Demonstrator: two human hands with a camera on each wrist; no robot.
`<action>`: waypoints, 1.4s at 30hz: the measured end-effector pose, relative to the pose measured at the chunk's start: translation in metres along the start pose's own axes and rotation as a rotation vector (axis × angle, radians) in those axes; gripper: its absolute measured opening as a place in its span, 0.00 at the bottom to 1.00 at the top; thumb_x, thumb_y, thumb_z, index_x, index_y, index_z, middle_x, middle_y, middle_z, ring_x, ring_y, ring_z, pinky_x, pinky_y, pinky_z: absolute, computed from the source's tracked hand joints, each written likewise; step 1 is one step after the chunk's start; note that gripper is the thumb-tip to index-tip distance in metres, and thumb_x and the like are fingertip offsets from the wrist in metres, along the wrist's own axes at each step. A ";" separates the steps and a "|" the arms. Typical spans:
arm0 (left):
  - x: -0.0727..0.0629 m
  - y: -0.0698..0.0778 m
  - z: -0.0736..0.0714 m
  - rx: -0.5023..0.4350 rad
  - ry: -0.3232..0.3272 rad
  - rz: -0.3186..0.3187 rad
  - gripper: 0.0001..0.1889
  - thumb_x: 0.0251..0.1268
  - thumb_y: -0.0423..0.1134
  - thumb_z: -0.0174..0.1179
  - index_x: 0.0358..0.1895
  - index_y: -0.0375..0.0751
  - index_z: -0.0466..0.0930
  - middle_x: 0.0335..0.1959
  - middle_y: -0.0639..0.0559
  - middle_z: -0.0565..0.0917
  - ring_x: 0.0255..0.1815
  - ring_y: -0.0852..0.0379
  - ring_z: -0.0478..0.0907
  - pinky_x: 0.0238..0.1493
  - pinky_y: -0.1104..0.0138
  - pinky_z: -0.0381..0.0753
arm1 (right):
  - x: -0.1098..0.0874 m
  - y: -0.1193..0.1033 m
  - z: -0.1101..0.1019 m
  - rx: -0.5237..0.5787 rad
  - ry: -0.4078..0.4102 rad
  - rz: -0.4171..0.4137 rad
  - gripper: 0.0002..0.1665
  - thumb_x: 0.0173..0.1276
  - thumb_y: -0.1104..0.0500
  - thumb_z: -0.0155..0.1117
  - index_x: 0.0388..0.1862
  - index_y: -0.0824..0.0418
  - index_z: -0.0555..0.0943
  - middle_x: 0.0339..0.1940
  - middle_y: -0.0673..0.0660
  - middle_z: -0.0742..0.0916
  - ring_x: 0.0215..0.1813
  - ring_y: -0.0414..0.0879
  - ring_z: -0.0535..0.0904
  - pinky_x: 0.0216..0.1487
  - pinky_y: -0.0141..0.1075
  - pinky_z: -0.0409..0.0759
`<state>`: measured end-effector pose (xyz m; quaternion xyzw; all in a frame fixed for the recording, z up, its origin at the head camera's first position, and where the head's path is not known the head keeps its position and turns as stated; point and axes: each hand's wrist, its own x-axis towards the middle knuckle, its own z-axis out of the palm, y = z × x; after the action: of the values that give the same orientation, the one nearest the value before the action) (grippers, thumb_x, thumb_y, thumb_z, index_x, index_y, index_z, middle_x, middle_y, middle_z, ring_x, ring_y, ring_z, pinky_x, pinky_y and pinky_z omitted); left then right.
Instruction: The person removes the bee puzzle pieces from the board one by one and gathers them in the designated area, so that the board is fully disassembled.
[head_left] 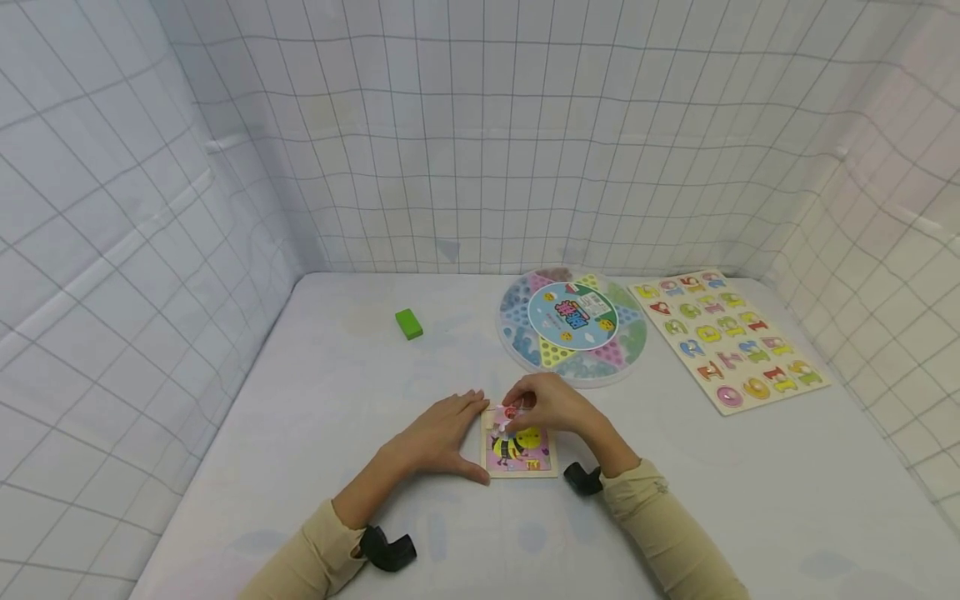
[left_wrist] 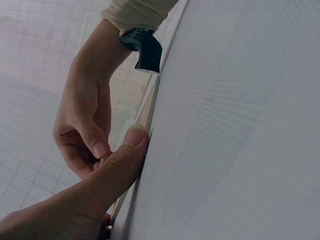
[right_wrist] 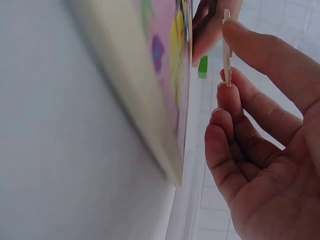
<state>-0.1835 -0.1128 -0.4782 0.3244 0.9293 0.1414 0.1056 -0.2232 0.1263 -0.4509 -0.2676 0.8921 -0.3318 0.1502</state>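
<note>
A small square wooden puzzle board with a bee picture lies flat on the table. My left hand rests along its left side, fingers at the far corner and thumb by the near one. In the left wrist view the thumb touches the board's edge. Over the board's upper part, my right hand pinches a pink puzzle piece between thumb and fingers. Seen edge-on in the right wrist view, that thin piece stands above the board. An unfilled spot of bare wood shows at the board's upper left.
Behind the board lies a round Chinese checkers board with a blue label. A number puzzle board with knobbed pieces lies at the far right. A green block sits toward the back left. Grid-patterned cloth walls surround the white table.
</note>
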 end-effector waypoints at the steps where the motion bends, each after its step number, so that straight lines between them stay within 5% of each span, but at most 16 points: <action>1: 0.000 0.000 0.000 0.001 -0.003 0.001 0.61 0.41 0.76 0.64 0.76 0.40 0.56 0.78 0.45 0.58 0.79 0.48 0.54 0.78 0.53 0.57 | -0.002 0.002 -0.002 0.005 0.002 0.003 0.19 0.49 0.49 0.80 0.40 0.53 0.87 0.35 0.45 0.86 0.37 0.39 0.75 0.39 0.28 0.77; 22: 0.002 -0.003 0.003 -0.024 -0.020 -0.039 0.62 0.41 0.77 0.63 0.77 0.42 0.53 0.79 0.47 0.57 0.80 0.49 0.53 0.79 0.54 0.55 | -0.059 0.063 -0.046 -0.065 0.058 0.126 0.17 0.50 0.55 0.80 0.39 0.56 0.87 0.37 0.48 0.88 0.39 0.40 0.77 0.42 0.31 0.78; 42: 0.004 -0.004 0.006 -0.014 0.028 -0.029 0.60 0.44 0.75 0.63 0.76 0.40 0.54 0.78 0.45 0.59 0.79 0.48 0.55 0.80 0.54 0.53 | -0.063 0.069 -0.046 -0.055 0.054 0.166 0.16 0.52 0.58 0.78 0.41 0.56 0.88 0.40 0.49 0.86 0.41 0.42 0.77 0.47 0.35 0.80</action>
<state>-0.1872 -0.1114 -0.4858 0.3081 0.9343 0.1510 0.0970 -0.2184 0.2305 -0.4572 -0.1879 0.9236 -0.3008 0.1458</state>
